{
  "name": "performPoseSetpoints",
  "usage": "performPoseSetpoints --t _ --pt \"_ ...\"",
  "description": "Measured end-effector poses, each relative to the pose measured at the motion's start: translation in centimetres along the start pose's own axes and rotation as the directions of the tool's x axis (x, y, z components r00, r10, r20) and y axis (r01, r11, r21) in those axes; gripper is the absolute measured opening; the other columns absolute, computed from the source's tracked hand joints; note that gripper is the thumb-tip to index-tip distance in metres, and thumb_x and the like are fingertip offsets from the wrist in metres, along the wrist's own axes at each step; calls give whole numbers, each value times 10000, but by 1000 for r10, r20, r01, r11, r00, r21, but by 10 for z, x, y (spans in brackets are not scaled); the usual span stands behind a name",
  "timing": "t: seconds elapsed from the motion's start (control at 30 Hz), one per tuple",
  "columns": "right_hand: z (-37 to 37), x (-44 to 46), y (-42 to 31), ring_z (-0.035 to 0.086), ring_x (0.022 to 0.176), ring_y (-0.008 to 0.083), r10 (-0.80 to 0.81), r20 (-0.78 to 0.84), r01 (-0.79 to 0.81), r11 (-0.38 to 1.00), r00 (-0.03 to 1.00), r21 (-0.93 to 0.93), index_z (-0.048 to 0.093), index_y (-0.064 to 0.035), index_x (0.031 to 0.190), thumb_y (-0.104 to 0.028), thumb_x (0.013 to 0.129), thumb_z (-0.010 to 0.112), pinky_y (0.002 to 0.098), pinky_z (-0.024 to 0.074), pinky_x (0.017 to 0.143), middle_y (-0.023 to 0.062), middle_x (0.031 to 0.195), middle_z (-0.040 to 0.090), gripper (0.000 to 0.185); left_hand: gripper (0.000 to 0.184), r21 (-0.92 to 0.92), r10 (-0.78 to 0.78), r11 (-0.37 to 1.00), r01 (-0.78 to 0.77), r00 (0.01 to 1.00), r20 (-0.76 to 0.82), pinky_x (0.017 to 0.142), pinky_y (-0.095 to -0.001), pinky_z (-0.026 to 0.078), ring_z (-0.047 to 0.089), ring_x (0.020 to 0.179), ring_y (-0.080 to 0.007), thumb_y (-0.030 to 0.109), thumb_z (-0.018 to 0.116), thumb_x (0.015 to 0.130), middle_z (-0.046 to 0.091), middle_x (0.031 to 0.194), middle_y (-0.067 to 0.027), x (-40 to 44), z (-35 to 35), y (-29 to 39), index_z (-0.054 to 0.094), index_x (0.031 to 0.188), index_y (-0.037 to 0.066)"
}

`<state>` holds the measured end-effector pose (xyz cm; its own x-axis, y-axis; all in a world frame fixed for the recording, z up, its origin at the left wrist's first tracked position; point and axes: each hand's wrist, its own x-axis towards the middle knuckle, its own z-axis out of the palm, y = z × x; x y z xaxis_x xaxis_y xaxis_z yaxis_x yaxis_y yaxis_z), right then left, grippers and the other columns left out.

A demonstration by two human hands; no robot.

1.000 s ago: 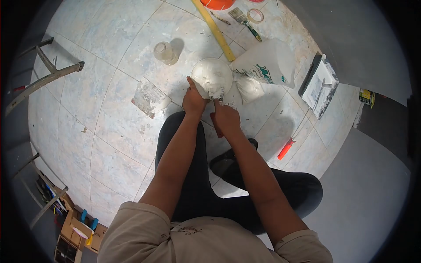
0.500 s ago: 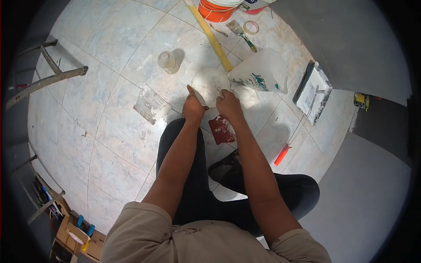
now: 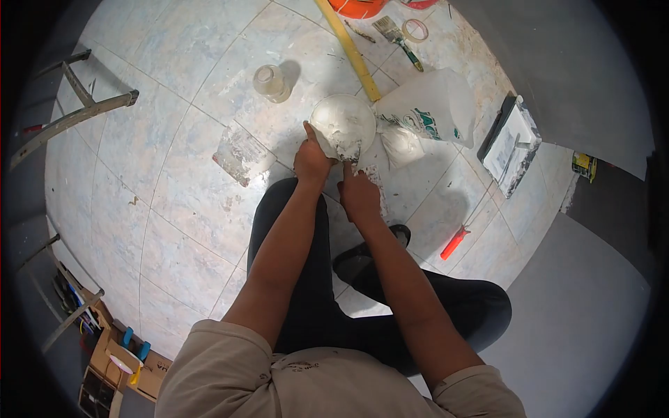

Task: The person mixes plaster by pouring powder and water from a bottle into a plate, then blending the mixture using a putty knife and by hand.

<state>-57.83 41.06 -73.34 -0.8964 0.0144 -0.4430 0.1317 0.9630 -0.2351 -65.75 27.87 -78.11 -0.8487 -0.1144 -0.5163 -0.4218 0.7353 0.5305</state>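
Note:
A round white tub (image 3: 374, 122) of white paste stands on the tiles in front of me. My left hand (image 3: 311, 160) is closed on its near left side, one finger along the rim. In my right hand (image 3: 360, 196) is a putty knife (image 3: 348, 149), its paste-smeared blade over the near rim. The knife's handle is mostly hidden by the fingers. A smeared plastic spreader (image 3: 374, 182) lies partly behind that hand. Right of the tub sit a bag of white powder (image 3: 402, 146) and a translucent plastic bag (image 3: 435, 104) with green print.
A clear plastic container (image 3: 272, 83) and a paste-smeared plate (image 3: 242, 155) are on the left. A yellow bar (image 3: 352, 56), brush (image 3: 397, 42) and tape roll (image 3: 415, 30) lie beyond. To the right are a paint tray (image 3: 512, 150) and a red-handled tool (image 3: 454, 244). Ladder legs (image 3: 77, 118) stand far left.
My right hand has drawn back toward me and lower, bringing the putty knife's blade to the tub's near rim. My left hand keeps its hold. The view has shifted slightly.

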Motion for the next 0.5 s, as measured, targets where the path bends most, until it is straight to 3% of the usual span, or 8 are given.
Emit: performPoseSetpoints --t 0.07,0.1,0.17,0.2,0.27,0.5 --pt "0 5 0 729 841 453 -52 10 52 998 999 19 531 -26 1503 -138 968 591 543 595 773 311 956 717 550 1281 13 10 1000 -10 1000 14 938 -488 575 711 1129 -419 342 943 723 733 1190 -239 2 1 -2 170 1664 -55" --pt "-8 9 -4 729 841 453 -52 2 52 999 999 16 531 -26 1503 -138 968 591 543 595 773 311 956 717 550 1268 8 14 1000 -14 1000 15 932 -491 576 715 1113 -423 361 931 734 739 1158 -243 1 -1 -2 175 1661 -59" --pt "-22 21 -14 743 1013 478 58 238 -94 985 969 144 502 -50 1536 -224 951 644 571 596 876 367 1106 718 626 1255 2 23 1000 -23 1000 3 926 -494 577 719 1098 -426 379 919 746 744 1125 -246 1 -4 1 180 1658 -64" --pt "-33 25 -19 743 1013 478 55 231 -90 985 971 147 502 -50 1536 -224 951 644 571 596 876 367 1106 718 626 1279 23 13 1000 -13 1000 4 927 -475 592 728 1091 -411 302 953 726 740 1162 -239 -5 -9 6 168 1673 -50" --pt "-56 35 -32 717 1106 482 134 187 -198 900 973 388 569 -15 1475 -214 944 608 551 568 976 349 1190 713 569 1312 44 3 999 -3 1000 -3 929 -455 608 737 1084 -395 224 987 706 736 1200 -232 -4 -10 8 157 1687 -37" --pt "-130 66 -20 681 1201 470 155 205 -215 925 966 313 690 -14 1314 -231 931 593 513 523 1066 302 1238 721 450 1360 24 24 999 -24 1000 -10 943 -462 607 732 1107 -392 245 994 693 727 1230 -235 -4 -5 3 113 1692 -28"
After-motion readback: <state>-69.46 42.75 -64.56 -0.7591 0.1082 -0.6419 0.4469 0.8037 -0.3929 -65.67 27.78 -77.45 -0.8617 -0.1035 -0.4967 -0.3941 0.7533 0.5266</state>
